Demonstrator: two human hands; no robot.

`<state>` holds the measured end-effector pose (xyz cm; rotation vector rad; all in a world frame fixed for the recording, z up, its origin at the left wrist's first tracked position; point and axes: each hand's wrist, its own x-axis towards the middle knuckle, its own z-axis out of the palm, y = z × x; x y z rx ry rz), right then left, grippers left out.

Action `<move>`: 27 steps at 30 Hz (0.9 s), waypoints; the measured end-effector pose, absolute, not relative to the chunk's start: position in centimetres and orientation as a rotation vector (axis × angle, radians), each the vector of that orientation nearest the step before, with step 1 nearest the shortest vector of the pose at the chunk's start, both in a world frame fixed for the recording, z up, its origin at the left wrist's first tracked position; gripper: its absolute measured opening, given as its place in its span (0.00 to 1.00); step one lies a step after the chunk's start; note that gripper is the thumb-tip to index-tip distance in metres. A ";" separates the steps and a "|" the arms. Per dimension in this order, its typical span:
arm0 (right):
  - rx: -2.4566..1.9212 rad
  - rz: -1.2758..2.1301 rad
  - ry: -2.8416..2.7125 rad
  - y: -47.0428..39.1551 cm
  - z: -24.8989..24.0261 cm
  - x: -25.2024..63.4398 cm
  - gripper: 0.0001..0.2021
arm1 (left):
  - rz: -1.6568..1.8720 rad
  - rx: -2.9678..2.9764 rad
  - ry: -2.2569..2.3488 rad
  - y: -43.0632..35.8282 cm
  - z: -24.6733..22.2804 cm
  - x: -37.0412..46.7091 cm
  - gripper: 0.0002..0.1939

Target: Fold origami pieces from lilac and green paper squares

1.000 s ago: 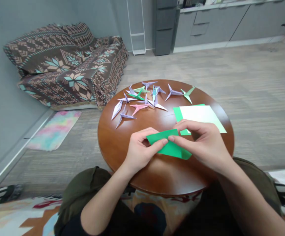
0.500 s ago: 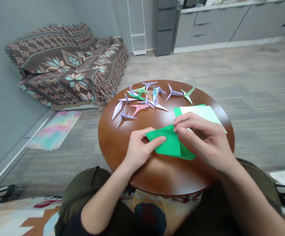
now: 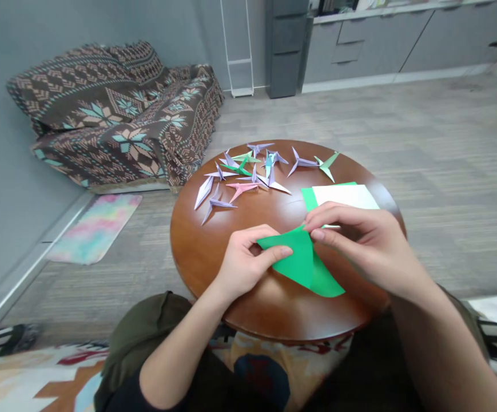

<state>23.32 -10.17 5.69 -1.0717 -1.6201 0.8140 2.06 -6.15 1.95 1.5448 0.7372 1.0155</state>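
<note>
A partly folded sheet of green origami paper (image 3: 293,260) is held between my two hands above the near half of the round table. My left hand (image 3: 252,254) pinches its left corner, thumb lying on top and fingers beneath. At the paper's upper edge, my right hand (image 3: 360,237) grips a layer between thumb and fingertips. One flap hangs down and spreads toward the lower right. Just behind my right hand lies a stack of white and green paper sheets (image 3: 346,196), partly covered by that hand.
Several folded paper cranes in purple, green and pink, such as a pink paper crane (image 3: 243,187), sit on the far left of the brown round table (image 3: 201,246). A sofa (image 3: 123,126) with a patterned cover stands beyond, with a pastel mat (image 3: 96,226) on the floor.
My right fingers have closed on the upper edge of the green paper. Its lower right flap has swung downward and opened wider. My left hand has barely moved.
</note>
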 end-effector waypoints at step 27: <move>-1.100 0.820 -1.424 -10.1 4.6 21.6 0.05 | 1.022 1.656 0.750 -6.6 1.7 2.3 0.14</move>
